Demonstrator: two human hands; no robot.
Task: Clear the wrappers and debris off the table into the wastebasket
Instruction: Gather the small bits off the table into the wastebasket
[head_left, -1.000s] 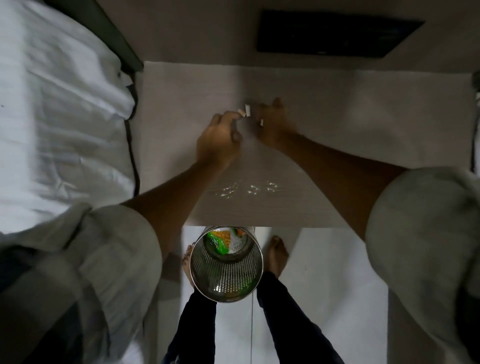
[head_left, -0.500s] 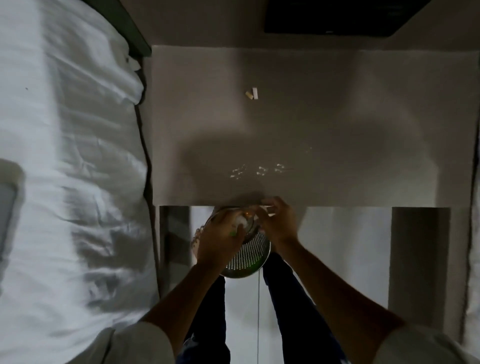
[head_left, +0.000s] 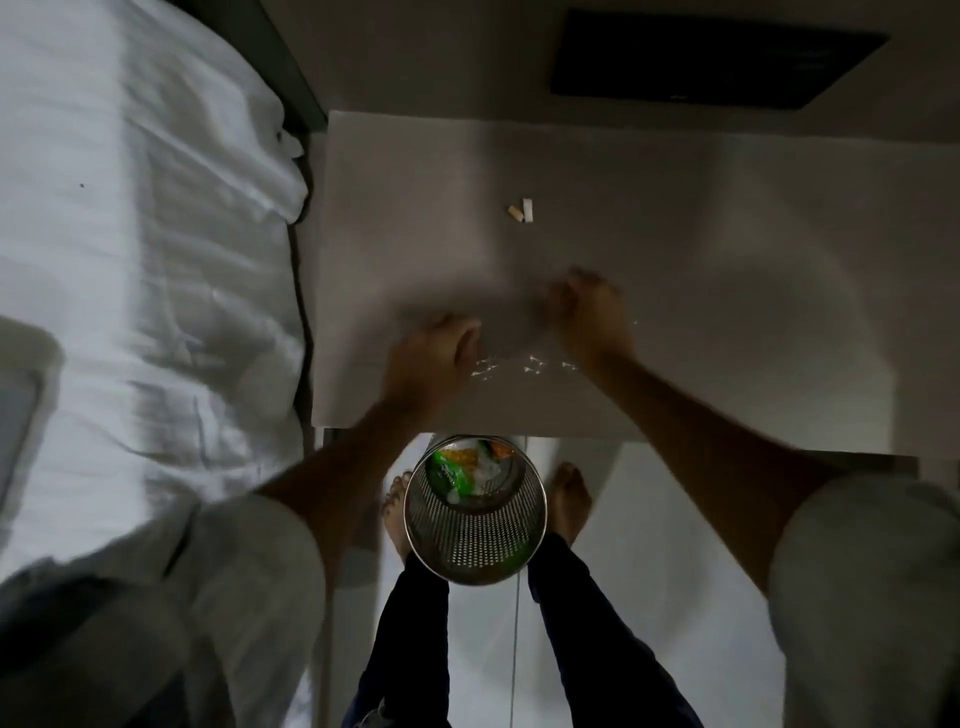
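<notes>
Two small scraps (head_left: 521, 210), one tan and one white, lie side by side on the pale table (head_left: 727, 260) near its far middle. Tiny shiny crumbs (head_left: 519, 366) are scattered close to the front edge. My left hand (head_left: 434, 353) hovers over the table just left of the crumbs, fingers loosely curled, nothing seen in it. My right hand (head_left: 587, 312) is blurred, a little farther in and to the right, fingers pointing toward the scraps, also holding nothing visible. The metal mesh wastebasket (head_left: 475, 540) stands on the floor between my feet, with green and orange wrappers inside.
A bed with a white sheet (head_left: 145, 234) runs along the table's left side. A dark flat panel (head_left: 717, 57) sits beyond the table's far edge. My bare feet (head_left: 569, 499) flank the wastebasket under the front edge.
Both hands went from the scraps down to the wastebasket mouth, then came back up over the table's front part. The two scraps stayed where they were.
</notes>
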